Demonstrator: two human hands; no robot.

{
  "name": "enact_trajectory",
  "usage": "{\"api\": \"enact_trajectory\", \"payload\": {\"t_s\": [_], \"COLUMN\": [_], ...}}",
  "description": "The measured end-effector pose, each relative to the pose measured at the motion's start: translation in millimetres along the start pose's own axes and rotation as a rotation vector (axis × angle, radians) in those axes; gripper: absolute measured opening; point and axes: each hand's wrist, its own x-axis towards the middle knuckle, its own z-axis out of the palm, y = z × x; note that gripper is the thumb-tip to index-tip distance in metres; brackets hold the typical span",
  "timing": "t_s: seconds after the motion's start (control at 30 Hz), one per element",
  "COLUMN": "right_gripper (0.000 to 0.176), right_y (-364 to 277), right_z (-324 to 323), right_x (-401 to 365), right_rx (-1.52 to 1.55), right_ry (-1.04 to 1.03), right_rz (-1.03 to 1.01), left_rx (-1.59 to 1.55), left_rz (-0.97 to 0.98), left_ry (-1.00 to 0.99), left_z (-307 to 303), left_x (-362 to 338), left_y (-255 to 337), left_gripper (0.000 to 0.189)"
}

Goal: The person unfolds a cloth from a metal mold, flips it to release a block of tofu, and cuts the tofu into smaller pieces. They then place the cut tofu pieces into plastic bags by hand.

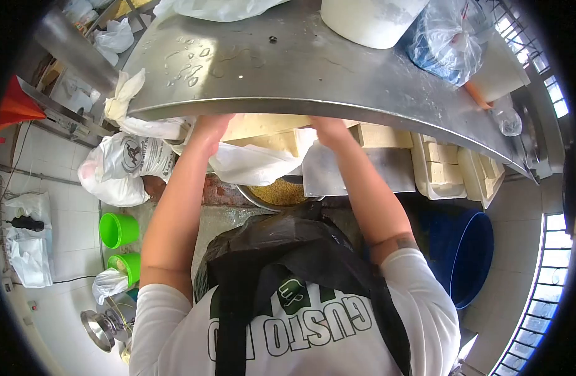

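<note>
Under steel table (288, 69), right fingers (320, 129) clutch cloth (250, 164) over crosswise tofu slab (269, 125); left fingers (210, 129) grip unclear.

- "GUSTO" is printed in large outlined letters on the white shirt (338, 316), near and right of the middle.
- More letters are set to its left, but they are cut by the black apron strap (235, 326) and cannot be read whole.
- A dark emblem and small print are carried by the white sack (134, 160) on the left, too small to read.
</note>
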Motion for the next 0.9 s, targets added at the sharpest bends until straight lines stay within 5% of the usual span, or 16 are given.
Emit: {"api": "enact_trajectory", "payload": {"t_s": [0.13, 0.2, 0.3, 0.4, 0.5, 0.63, 0.67, 0.73, 0.9], "right_gripper": [0.042, 0.042, 0.042, 0.042, 0.037, 0.037, 0.037, 0.037, 0.037], "right_y": [36, 40, 42, 31, 46, 62, 66, 74, 91], "right_z": [22, 25, 9, -16, -86, -179, -195, -215, -229], "right_x": [37, 41, 33, 13, 26, 56, 62, 72, 90], "right_rx": [0.027, -0.475, -0.748, -0.970, -0.784, -1.219, -1.297, -1.393, -1.484], "right_ry": [0.009, -0.020, -0.103, 0.009, 0.162, 0.456, 0.477, 0.473, 0.406], "right_rz": [0.169, -0.047, -0.314, -0.300, -0.427, -0.164, -0.076, 0.060, 0.171], "left_rx": [0.041, 0.243, 0.535, 0.866, 1.036, 1.176, 1.176, 1.146, 0.900], "left_rz": [0.041, 0.117, 0.171, 0.085, 0.260, -0.289, -0.290, 0.414, 0.385], "left_ry": [0.024, 0.047, 0.098, -0.008, -0.011, -0.808, -0.801, -0.488, -0.351], "left_z": [0, 2, -1, -5, 3, 26, 28, 28, 37], "left_x": [9, 12, 13, -34, -98, -150, -158, -187, -213], "left_y": [-7, -7, 3, 65, 35, 57, 52, 38, 50], "left_gripper": [0.064, 0.059, 0.057, 0.059, 0.070, 0.068, 0.068, 0.058, 0.052]}}
